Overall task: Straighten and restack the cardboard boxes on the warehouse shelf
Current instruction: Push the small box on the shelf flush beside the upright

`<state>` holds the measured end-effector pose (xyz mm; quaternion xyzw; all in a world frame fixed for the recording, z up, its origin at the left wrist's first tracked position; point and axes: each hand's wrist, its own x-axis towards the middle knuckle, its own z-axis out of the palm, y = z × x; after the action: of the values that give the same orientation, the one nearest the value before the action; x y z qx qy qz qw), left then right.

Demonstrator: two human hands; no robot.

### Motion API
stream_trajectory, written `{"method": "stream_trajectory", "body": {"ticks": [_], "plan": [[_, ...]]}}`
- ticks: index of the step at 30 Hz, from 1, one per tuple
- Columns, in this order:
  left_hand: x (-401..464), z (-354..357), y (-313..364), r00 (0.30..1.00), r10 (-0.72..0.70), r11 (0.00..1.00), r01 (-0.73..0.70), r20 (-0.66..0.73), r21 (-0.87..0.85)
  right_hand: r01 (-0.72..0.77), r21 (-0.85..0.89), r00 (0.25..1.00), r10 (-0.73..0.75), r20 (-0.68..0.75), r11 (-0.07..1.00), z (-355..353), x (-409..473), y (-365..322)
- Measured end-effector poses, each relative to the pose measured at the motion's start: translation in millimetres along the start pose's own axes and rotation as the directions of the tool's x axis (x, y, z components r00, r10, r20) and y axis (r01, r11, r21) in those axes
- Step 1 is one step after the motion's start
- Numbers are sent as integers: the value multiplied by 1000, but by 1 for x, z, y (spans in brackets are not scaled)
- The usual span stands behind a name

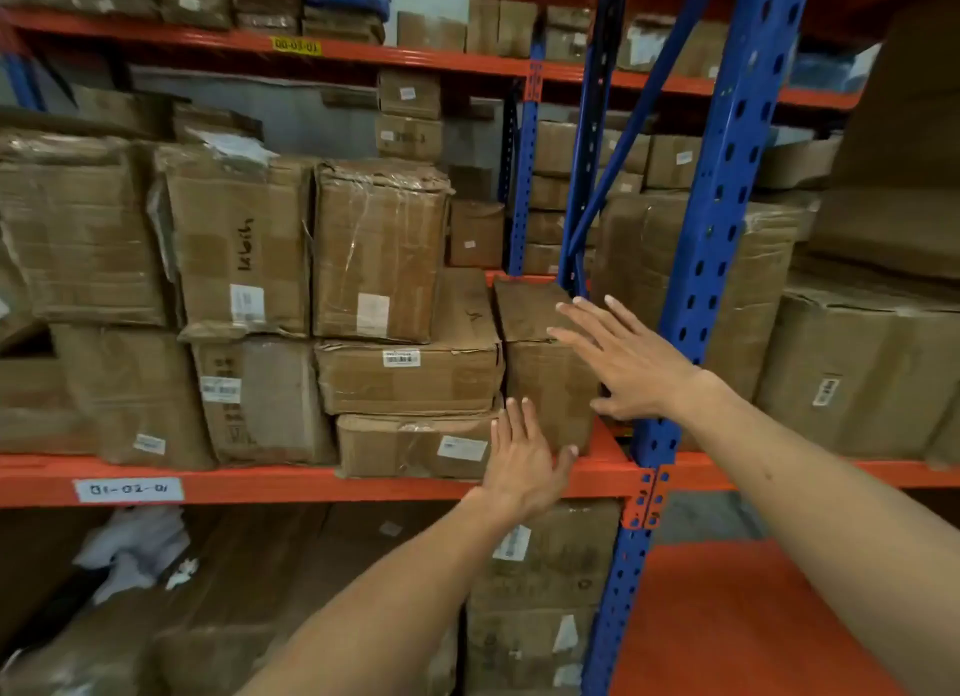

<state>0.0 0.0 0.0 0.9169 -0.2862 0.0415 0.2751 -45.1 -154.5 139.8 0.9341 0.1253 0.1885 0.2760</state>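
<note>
Worn cardboard boxes are stacked on the orange middle shelf (291, 482). At the stack's right end stands a narrow upright box (540, 368), beside the blue upright post (711, 217). My right hand (631, 360) is spread open in front of that box's right side, fingers apart. My left hand (522, 459) is open at its lower left corner, also over a flat labelled box (410, 446). Above the flat box lies another labelled box (408, 376), with a taped tall box (376, 248) on top. I cannot tell whether either hand touches the cardboard.
More boxes fill the shelf to the left (244, 248) and the bay right of the post (857, 373). Small boxes sit at the back (475, 233) and on the top shelf. Below lie larger cartons (535, 591) and white wrapping (135, 545). An orange surface (737, 622) is at lower right.
</note>
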Motion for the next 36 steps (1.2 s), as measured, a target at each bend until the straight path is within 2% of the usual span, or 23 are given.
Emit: {"method": "stream_trajectory", "body": {"ticks": [3,6,10,12,14,17,20,24,28,31,34,36], "plan": [[27,31,18,989,-146,984,146,3,-102,94,-72,995,-91,42,993,34,19,24],[57,57,32,955,-291,932,271,-52,-243,213,-115,975,-203,86,970,59,38,41],[86,76,35,906,-407,885,360,-114,-296,308,-132,946,-289,144,942,87,63,52],[97,81,37,899,-415,883,361,-139,-301,283,-73,951,-269,154,956,106,70,52],[105,90,38,894,-418,883,358,-161,-303,248,-40,964,-243,105,968,127,71,54],[116,105,29,868,-392,916,337,-304,-218,212,2,977,-212,28,977,151,71,62],[131,109,19,838,-355,934,335,-414,-122,213,-22,977,-212,23,977,160,70,77],[153,109,16,815,-374,927,346,-442,-147,167,-35,985,-168,-31,985,164,65,78],[170,114,28,780,-470,879,374,-413,-295,195,-76,977,-200,-67,978,161,81,75],[174,115,31,795,-453,883,335,-403,-330,207,-89,973,-214,-85,974,162,92,81],[173,115,31,819,-379,923,301,-431,-239,252,-67,968,-253,-2,965,148,101,80],[175,115,32,820,-330,944,291,-467,-156,76,84,989,-86,121,994,136,112,81]]}}
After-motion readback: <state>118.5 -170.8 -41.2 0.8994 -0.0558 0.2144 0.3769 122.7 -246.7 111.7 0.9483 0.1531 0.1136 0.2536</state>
